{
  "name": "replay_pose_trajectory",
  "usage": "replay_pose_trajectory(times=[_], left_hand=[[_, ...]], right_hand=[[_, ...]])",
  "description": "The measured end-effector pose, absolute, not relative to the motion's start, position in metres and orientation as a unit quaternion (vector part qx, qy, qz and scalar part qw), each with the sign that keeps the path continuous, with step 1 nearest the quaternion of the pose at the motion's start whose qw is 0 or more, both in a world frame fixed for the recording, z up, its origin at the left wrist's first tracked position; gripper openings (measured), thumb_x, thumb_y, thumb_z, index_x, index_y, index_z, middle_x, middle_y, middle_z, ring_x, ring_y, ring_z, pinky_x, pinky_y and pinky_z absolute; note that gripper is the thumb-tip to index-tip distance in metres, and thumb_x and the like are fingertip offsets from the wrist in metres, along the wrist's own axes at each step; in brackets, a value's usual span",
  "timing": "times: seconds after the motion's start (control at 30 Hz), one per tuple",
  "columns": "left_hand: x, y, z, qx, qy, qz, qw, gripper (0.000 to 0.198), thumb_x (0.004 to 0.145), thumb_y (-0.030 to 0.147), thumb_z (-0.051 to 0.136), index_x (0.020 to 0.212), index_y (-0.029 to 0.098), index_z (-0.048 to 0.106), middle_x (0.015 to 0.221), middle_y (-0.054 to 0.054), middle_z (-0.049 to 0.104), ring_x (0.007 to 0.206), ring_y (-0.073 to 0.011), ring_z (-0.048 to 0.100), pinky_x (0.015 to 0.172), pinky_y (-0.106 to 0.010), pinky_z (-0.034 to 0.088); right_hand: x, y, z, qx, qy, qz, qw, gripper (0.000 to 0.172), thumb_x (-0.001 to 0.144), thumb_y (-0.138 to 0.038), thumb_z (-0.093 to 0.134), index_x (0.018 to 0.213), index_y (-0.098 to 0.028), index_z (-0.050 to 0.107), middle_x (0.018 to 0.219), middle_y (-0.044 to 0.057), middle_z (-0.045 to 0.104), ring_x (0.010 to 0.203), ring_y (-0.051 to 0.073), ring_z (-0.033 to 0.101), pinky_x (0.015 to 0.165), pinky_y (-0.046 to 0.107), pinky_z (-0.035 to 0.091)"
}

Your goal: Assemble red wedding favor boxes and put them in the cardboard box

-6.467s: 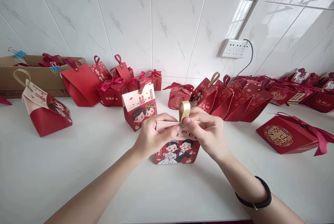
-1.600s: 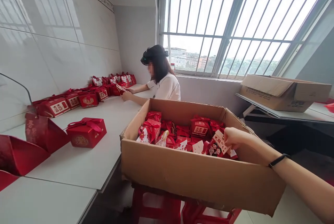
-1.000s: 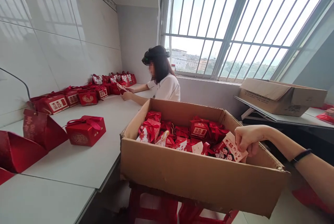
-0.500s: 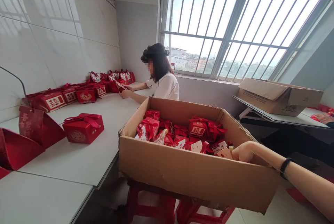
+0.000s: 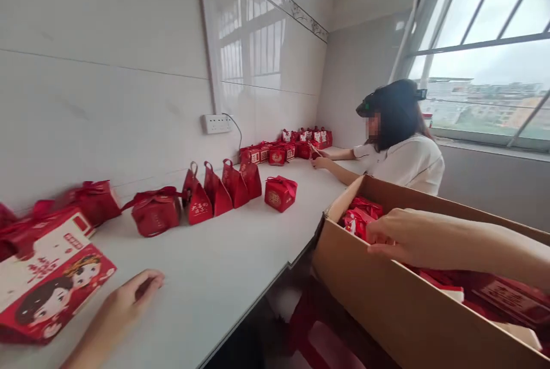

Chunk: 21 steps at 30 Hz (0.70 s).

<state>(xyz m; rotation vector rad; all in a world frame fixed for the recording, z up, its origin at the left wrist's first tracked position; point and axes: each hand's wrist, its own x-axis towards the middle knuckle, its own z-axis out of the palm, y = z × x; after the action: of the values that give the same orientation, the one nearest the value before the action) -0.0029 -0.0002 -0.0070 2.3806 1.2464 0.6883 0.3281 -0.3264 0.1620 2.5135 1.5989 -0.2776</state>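
Left hand (image 5: 129, 297) lies open beside a cartoon-printed gift box (image 5: 47, 283). Right hand (image 5: 397, 237) hovers over the cardboard box (image 5: 387, 311), grip unclear.

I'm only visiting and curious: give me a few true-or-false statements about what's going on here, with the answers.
1. The right hand is over the open cardboard box. True.
2. The left hand holds the cartoon-couple box up in the air. False: the hand rests on the white counter beside that box, holding nothing.
3. The cardboard box is empty. False: red gift boxes lie inside it.
4. A second person is at the far end of the counter. True.
5. The wall socket has nothing plugged in. False: a cable runs from its right side.
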Motion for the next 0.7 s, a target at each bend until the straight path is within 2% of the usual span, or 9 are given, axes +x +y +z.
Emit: replay_pose_trajectory(times=[0.07, 0.1, 0.17, 0.27, 0.37, 0.5, 0.6, 0.7], left_hand=[[-0.012, 0.0, -0.008, 0.843, 0.409, 0.233, 0.258, 0.026, 0.08, 0.042, 0.046, 0.075, 0.021, 0.061, 0.069, 0.003, 0.066, 0.067, -0.0159, 0.062, 0.063, -0.022, 0.049], [-0.014, -0.001, -0.009, 0.845, 0.392, 0.246, 0.269, 0.028, 0.079, 0.044, 0.044, 0.074, 0.021, 0.06, 0.069, 0.002, 0.066, 0.066, -0.0166, 0.062, 0.063, -0.022, 0.047], [-0.014, -0.003, -0.01, 0.843, 0.374, 0.273, 0.275, 0.028, 0.08, 0.043, 0.042, 0.073, 0.02, 0.058, 0.066, 0.0, 0.064, 0.065, -0.0173, 0.06, 0.061, -0.024, 0.045], [-0.017, -0.004, -0.013, 0.837, 0.372, 0.296, 0.271, 0.025, 0.08, 0.038, 0.043, 0.075, 0.02, 0.059, 0.064, 0.0, 0.061, 0.061, -0.0167, 0.057, 0.058, -0.025, 0.042], [-0.026, 0.0, -0.016, 0.821, 0.39, 0.324, 0.262, 0.02, 0.08, 0.031, 0.044, 0.075, 0.02, 0.059, 0.063, 0.0, 0.061, 0.06, -0.0159, 0.056, 0.059, -0.024, 0.042], [-0.037, 0.01, -0.019, 0.79, 0.423, 0.37, 0.244, 0.02, 0.082, 0.024, 0.041, 0.08, 0.018, 0.06, 0.067, -0.001, 0.062, 0.063, -0.0152, 0.057, 0.061, -0.024, 0.043], [-0.038, 0.013, -0.022, 0.781, 0.434, 0.378, 0.242, 0.019, 0.081, 0.02, 0.043, 0.08, 0.018, 0.061, 0.065, -0.001, 0.063, 0.06, -0.015, 0.057, 0.059, -0.024, 0.043], [-0.037, 0.012, -0.026, 0.785, 0.435, 0.365, 0.25, 0.017, 0.079, 0.019, 0.047, 0.079, 0.017, 0.064, 0.062, -0.001, 0.063, 0.057, -0.0149, 0.057, 0.056, -0.024, 0.042]], right_hand=[[0.304, -0.271, 0.161, 0.773, 0.618, -0.131, 0.054, 0.021, 0.083, -0.032, 0.051, 0.077, -0.024, 0.07, 0.079, 0.006, 0.07, 0.077, 0.025, 0.064, 0.062, 0.032, 0.04], [0.292, -0.243, 0.157, 0.748, 0.648, -0.144, 0.025, 0.018, 0.079, -0.03, 0.055, 0.073, -0.023, 0.07, 0.076, 0.006, 0.07, 0.075, 0.026, 0.064, 0.06, 0.031, 0.04], [0.267, -0.189, 0.14, 0.702, 0.692, -0.166, -0.036, 0.014, 0.073, -0.027, 0.061, 0.063, -0.023, 0.069, 0.066, 0.004, 0.069, 0.06, 0.022, 0.062, 0.053, 0.029, 0.038], [0.225, -0.112, 0.105, 0.64, 0.739, -0.178, -0.112, 0.011, 0.068, -0.022, 0.066, 0.058, -0.023, 0.067, 0.066, 0.002, 0.069, 0.062, 0.019, 0.063, 0.055, 0.027, 0.042], [0.179, -0.047, 0.067, 0.612, 0.748, -0.162, -0.198, 0.009, 0.073, -0.016, 0.061, 0.071, -0.022, 0.069, 0.08, 0.005, 0.071, 0.077, 0.022, 0.066, 0.066, 0.028, 0.048], [0.127, 0.007, 0.031, 0.597, 0.72, -0.14, -0.326, 0.018, 0.081, -0.016, 0.053, 0.093, -0.015, 0.065, 0.106, 0.016, 0.062, 0.099, 0.03, 0.062, 0.087, 0.043, 0.048], [0.104, 0.032, 0.02, 0.558, 0.711, -0.168, -0.393, 0.034, 0.078, -0.02, 0.059, 0.112, -0.014, 0.057, 0.122, 0.02, 0.052, 0.115, 0.033, 0.053, 0.094, 0.047, 0.045], [0.086, 0.054, 0.019, 0.509, 0.706, -0.238, -0.431, 0.05, 0.078, -0.028, 0.062, 0.124, -0.016, 0.047, 0.13, 0.019, 0.048, 0.125, 0.031, 0.047, 0.095, 0.046, 0.047]])
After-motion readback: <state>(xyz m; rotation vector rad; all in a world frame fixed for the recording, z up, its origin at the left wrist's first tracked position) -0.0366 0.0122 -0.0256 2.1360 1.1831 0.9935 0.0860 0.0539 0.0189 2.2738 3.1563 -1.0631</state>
